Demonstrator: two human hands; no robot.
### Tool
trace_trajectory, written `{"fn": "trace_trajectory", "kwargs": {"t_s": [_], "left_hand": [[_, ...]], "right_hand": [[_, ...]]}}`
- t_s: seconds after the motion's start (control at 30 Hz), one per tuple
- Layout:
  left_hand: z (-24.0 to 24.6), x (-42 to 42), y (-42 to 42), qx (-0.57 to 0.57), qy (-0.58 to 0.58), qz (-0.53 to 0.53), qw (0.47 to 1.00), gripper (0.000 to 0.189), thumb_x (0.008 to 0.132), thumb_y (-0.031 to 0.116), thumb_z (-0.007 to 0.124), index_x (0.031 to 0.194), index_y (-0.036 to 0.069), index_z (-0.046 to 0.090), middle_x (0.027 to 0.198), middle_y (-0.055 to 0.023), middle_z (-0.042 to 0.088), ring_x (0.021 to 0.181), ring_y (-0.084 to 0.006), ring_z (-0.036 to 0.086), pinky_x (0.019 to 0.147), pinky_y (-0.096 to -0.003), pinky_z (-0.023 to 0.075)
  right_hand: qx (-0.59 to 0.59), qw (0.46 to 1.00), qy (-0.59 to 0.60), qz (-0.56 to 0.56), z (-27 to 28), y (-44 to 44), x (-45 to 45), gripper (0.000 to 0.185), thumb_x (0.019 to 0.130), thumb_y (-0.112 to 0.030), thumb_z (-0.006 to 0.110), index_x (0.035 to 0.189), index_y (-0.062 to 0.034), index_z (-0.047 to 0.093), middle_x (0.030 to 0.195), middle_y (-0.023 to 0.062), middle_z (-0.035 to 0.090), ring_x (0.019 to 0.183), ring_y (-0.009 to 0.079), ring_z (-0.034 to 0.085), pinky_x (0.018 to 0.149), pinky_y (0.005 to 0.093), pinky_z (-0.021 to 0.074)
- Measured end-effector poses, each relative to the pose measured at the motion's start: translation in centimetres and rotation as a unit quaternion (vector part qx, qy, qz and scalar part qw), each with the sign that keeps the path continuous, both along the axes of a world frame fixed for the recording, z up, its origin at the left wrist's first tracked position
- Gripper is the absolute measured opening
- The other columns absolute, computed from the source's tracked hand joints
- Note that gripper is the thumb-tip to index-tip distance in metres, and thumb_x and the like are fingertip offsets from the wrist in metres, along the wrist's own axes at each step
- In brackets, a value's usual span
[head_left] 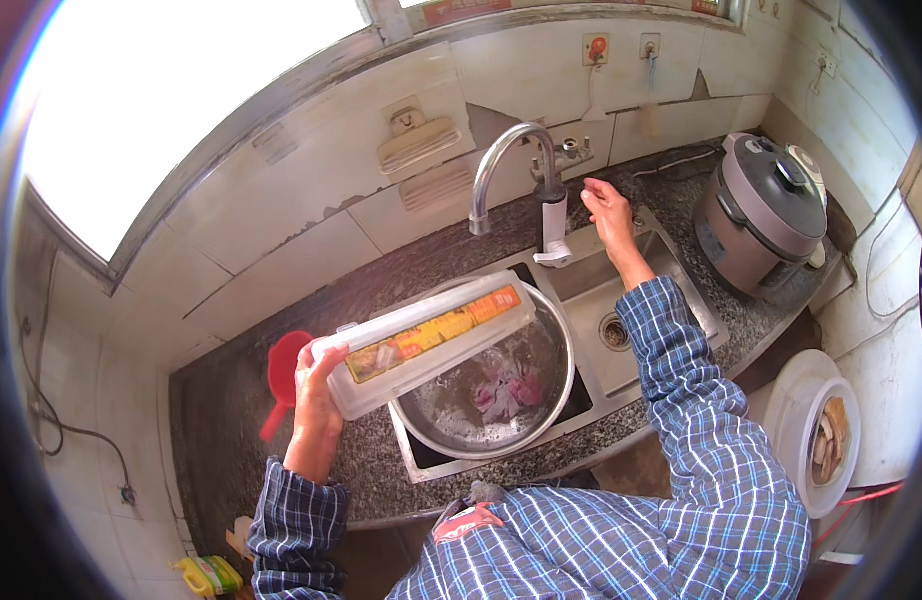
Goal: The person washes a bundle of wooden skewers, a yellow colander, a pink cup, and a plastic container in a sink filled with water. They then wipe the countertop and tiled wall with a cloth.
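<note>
My left hand (318, 386) grips one end of a long translucent plastic box (431, 337) with a yellow and orange printed strip. The box is tilted above a round metal basin (562, 405) of soapy water, where a pink and purple cloth (509, 394) lies. My right hand (609, 214) is raised just right of the tap's white handle body (554, 232), fingers slightly apart, holding nothing that I can see. The curved chrome spout (482, 180) points down behind the box; no water stream shows. The basin stands over the left sink bowl.
A red plastic ladle (282, 375) lies on the granite counter (220, 420) at the left. Right of the basin is a steel sink bowl with a drain (615, 331). An electric pressure cooker (761, 217) stands at the right. Below it, a white bin (791, 442) holds scraps.
</note>
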State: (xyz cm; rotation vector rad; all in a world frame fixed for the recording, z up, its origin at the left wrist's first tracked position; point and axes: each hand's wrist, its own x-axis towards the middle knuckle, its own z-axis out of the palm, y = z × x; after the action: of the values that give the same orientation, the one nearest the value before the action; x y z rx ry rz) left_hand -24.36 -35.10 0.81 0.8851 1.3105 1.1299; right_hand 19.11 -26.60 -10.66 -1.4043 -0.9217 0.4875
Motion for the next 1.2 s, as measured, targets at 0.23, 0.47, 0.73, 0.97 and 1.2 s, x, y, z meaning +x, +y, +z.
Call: {"fn": "trace_trajectory", "kwargs": {"t_s": [0.23,0.47,0.73,0.97,1.2], "left_hand": [[0.1,0.7,0.7,-0.003,-0.065,-0.001,0.998,0.041,0.075,0.019,0.069,0.109,0.003,0.052,0.104,-0.0101,0.058,0.099,-0.0223,0.057,0.087,-0.0378,0.0469],[-0.2,0.2,1.5,0.016,-0.040,-0.018,0.999,0.038,0.077,0.025,0.067,0.107,0.004,0.056,0.106,-0.0096,0.060,0.100,-0.0238,0.057,0.092,-0.0374,0.0429],[0.3,-0.4,0.8,-0.007,-0.134,0.003,0.991,0.038,0.076,0.019,0.069,0.107,0.005,0.051,0.104,-0.0082,0.057,0.099,-0.0215,0.056,0.088,-0.0378,0.0465],[-0.1,-0.3,1.3,-0.007,-0.136,0.037,0.990,0.038,0.075,0.016,0.069,0.107,0.005,0.051,0.103,-0.0086,0.057,0.096,-0.0224,0.058,0.086,-0.0380,0.0476],[-1.3,0.2,2.2,-0.028,-0.138,0.029,0.990,0.040,0.075,0.020,0.070,0.107,0.003,0.052,0.102,-0.0105,0.058,0.095,-0.0234,0.059,0.085,-0.0391,0.0487]], "right_hand": [[-0.041,0.977,-0.172,0.122,-0.7,-2.1,-3.7,0.016,0.083,-0.016,0.058,0.091,-0.0046,0.065,0.082,0.0120,0.064,0.075,0.0255,0.063,0.069,0.0356,0.0498],[-0.109,0.840,-0.523,0.095,-4.9,-2.5,-7.3,0.014,0.079,-0.016,0.058,0.087,-0.0059,0.062,0.090,0.0103,0.061,0.082,0.0305,0.054,0.073,0.0384,0.0480],[-0.033,0.872,-0.470,0.133,-4.1,-2.7,-6.9,0.009,0.079,-0.008,0.053,0.077,-0.0023,0.060,0.073,0.0126,0.060,0.079,0.0291,0.054,0.067,0.0399,0.0458],[-0.012,0.888,-0.460,0.018,-3.8,-2.6,-5.3,0.010,0.082,-0.010,0.055,0.084,-0.0028,0.062,0.079,0.0135,0.061,0.083,0.0303,0.058,0.069,0.0402,0.0471],[-0.013,0.970,-0.241,0.016,-4.8,-3.0,-3.5,0.014,0.082,-0.008,0.057,0.094,-0.0022,0.062,0.090,0.0148,0.063,0.085,0.0318,0.059,0.072,0.0402,0.0464]]}}
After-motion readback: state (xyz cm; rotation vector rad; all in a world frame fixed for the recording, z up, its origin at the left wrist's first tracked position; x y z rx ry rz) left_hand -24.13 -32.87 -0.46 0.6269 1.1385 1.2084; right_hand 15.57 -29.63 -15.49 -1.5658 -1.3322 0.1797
